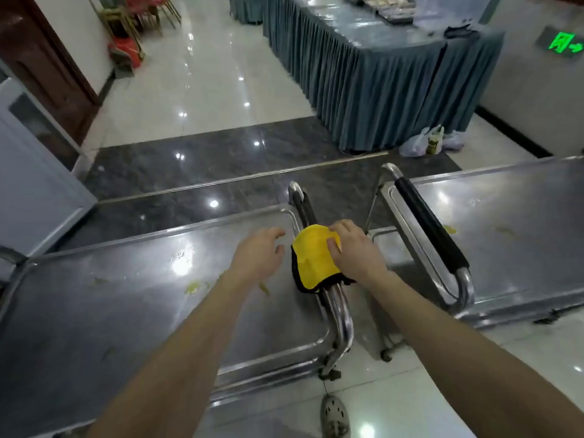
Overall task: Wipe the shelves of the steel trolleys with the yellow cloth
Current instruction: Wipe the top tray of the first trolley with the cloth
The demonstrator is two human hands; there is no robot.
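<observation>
One yellow cloth [316,259] over trolley handle [340,308], gripped by right hand [357,252]

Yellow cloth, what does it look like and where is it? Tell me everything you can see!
The yellow cloth is bright yellow and looks soft and fuzzy, with a black trim along its edge. It is bunched up and hangs draped over the steel handle of the left trolley. The right hand lies on its right side with fingers curled over it. The left hand is close beside it, open, not touching it.
</observation>
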